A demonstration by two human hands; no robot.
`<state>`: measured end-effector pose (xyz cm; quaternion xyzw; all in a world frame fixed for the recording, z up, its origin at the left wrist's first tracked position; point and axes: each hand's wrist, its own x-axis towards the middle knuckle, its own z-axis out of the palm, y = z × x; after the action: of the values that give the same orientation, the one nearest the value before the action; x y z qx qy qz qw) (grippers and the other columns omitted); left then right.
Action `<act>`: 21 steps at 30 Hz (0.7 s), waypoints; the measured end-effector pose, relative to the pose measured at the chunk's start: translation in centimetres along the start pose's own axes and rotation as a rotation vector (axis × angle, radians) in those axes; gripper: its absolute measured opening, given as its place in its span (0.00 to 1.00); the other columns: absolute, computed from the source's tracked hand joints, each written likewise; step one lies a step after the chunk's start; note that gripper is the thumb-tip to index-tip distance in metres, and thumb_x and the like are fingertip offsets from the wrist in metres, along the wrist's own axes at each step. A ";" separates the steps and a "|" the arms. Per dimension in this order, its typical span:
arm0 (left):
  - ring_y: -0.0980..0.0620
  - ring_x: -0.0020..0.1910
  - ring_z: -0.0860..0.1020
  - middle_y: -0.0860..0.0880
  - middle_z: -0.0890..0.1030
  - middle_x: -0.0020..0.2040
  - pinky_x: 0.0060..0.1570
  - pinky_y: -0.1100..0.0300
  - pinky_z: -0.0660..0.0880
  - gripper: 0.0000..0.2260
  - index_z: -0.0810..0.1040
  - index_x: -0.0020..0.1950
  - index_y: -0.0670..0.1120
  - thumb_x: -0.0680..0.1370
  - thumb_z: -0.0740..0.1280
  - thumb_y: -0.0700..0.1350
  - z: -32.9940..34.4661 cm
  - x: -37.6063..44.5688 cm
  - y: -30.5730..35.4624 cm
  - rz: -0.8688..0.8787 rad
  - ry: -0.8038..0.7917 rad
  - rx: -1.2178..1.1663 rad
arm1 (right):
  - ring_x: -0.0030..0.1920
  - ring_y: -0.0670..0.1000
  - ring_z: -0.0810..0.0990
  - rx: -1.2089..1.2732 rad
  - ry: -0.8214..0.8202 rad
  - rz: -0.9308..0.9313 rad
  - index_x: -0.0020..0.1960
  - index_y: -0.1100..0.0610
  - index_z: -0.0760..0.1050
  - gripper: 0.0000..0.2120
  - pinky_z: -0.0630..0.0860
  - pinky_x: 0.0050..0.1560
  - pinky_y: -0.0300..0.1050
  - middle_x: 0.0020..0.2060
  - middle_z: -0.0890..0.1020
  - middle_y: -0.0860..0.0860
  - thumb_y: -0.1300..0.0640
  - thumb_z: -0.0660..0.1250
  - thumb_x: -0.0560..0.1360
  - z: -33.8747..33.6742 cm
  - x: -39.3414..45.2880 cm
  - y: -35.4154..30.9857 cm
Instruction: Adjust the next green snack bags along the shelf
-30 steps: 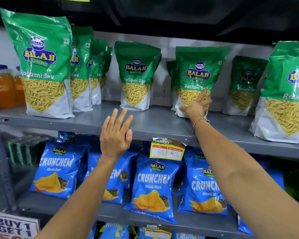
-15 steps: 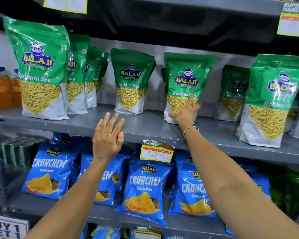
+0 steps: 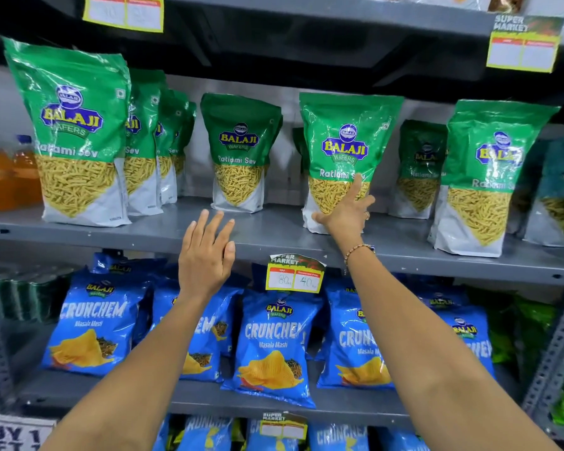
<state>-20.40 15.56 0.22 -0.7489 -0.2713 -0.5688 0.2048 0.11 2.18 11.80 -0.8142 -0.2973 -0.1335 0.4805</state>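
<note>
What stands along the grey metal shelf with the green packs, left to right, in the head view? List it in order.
Orange drink bottles → large green Ratlami Sev pouch → smaller green pouch set further back → green pouch touched by the right hand → dim green pouch at the rear → green pouch at the front right.

Two bare forearms, no sleeves, beaded bracelet (image 3: 358, 250) on the right wrist, ring (image 3: 367, 215) on the right hand (image 3: 347, 216) just above the bracelet

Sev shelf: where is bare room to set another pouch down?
Bare shelf lies between the middle pouch and the pouch the right hand touches, under the left hand. The left-end row is crowded.
</note>
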 end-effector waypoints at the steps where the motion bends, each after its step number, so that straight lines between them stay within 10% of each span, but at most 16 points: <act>1: 0.41 0.73 0.65 0.41 0.74 0.69 0.74 0.49 0.55 0.20 0.75 0.68 0.43 0.83 0.51 0.48 0.0 0.0 -0.1 0.002 -0.004 -0.005 | 0.63 0.69 0.68 -0.008 0.008 -0.003 0.76 0.48 0.41 0.55 0.70 0.63 0.62 0.70 0.55 0.65 0.55 0.78 0.65 -0.2 -0.3 0.0; 21: 0.40 0.74 0.64 0.40 0.73 0.70 0.74 0.47 0.53 0.22 0.74 0.69 0.42 0.83 0.50 0.50 -1.2 0.0 0.2 -0.032 -0.163 -0.058 | 0.60 0.70 0.70 -0.057 0.050 -0.046 0.76 0.49 0.40 0.56 0.69 0.61 0.62 0.68 0.56 0.65 0.54 0.78 0.65 -3.7 -4.6 0.0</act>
<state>-21.14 14.67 0.55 -0.7938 -0.2823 -0.5169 0.1514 -3.29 -2.66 11.36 -0.8170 -0.3001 -0.1732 0.4610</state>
